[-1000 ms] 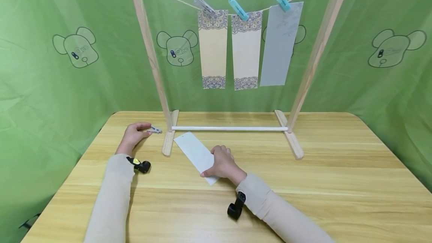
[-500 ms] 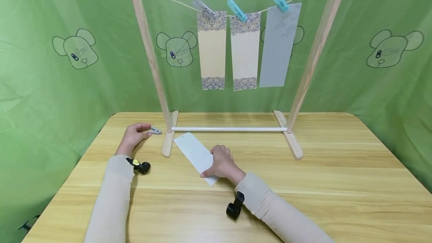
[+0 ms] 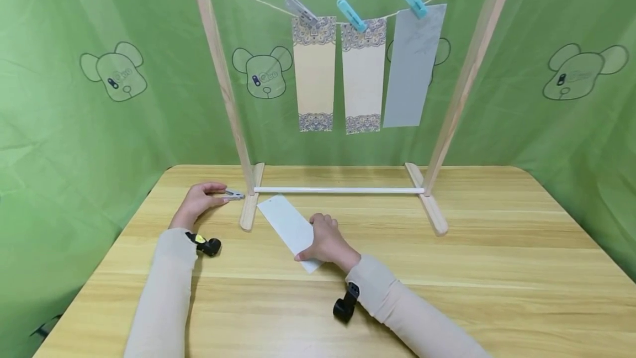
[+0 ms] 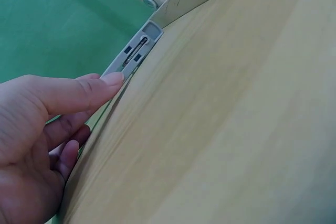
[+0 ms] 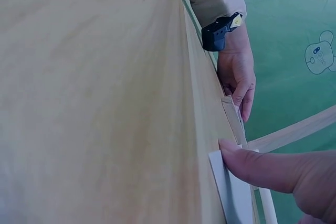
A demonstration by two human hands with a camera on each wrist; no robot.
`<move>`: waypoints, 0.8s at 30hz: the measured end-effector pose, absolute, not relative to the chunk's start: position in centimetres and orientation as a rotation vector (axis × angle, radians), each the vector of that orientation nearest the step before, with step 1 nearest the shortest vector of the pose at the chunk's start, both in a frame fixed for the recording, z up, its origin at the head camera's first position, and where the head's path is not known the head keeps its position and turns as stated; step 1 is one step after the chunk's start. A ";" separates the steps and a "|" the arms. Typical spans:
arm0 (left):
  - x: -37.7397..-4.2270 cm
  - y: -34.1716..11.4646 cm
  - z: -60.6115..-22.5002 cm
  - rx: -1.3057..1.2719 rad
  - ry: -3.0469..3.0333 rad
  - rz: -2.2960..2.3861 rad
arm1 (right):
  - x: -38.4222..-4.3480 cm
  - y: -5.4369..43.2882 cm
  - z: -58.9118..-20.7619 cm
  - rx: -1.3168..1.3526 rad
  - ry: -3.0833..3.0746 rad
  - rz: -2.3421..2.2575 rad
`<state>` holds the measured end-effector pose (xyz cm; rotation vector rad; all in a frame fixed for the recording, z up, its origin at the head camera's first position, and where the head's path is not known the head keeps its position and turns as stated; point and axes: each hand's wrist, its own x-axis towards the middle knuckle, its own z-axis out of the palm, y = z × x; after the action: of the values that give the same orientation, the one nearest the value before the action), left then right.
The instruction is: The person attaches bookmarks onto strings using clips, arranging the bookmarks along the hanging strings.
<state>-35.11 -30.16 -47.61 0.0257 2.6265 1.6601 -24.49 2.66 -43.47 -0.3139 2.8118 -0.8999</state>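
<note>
In the head view my left hand (image 3: 197, 203) pinches a grey clothespin (image 3: 233, 195) between thumb and fingers, just left of the stand's left foot. The left wrist view shows the thumb on the handle of this clothespin (image 4: 140, 50), its tip pointing at the stand's foot. My right hand (image 3: 329, 242) spans a pale blank card (image 3: 285, 225) with a small hole near its far end. Thumb and fingers hold the card's two long edges, and it lies at a slant on the table. Up close, the right thumb (image 5: 262, 167) touches the edge of the card (image 5: 231, 195).
Behind the hands stands a wooden frame (image 3: 221, 79) with a white crossbar (image 3: 338, 189) and a string. Several clothespins hold cards on it: a cream card (image 3: 314, 76), a white card (image 3: 363, 79) and a grey card (image 3: 414, 68). Green cloth surrounds the wooden table (image 3: 497, 258).
My left fingers and the grey clothespin have shifted slightly right, closer to the stand's left foot. The right hand and its card stay in place.
</note>
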 end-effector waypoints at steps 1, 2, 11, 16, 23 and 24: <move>-35.2 -30.2 -47.7 0.027 2.626 1.661 | -24.5 2.7 -43.5 -0.307 2.810 -0.901; -35.2 -30.2 -47.7 0.029 2.625 1.667 | -24.5 2.7 -43.5 -0.299 2.808 -0.904; -35.1 -30.2 -47.5 0.026 2.624 1.650 | -24.9 2.4 -43.5 -0.289 2.781 -0.951; -35.3 -30.1 -47.4 0.009 2.633 1.632 | -25.1 2.5 -43.3 -0.310 2.767 -0.962; -34.9 -30.2 -47.2 0.006 2.609 1.636 | -26.1 3.2 -43.2 -0.306 2.654 -1.056; -34.8 -30.2 -47.2 0.013 2.608 1.633 | -26.3 3.3 -43.2 -0.283 2.632 -1.089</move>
<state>-34.83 -30.22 -47.24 0.0133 2.6078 1.6330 -26.29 3.31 -43.22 -0.2826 2.6320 -1.0892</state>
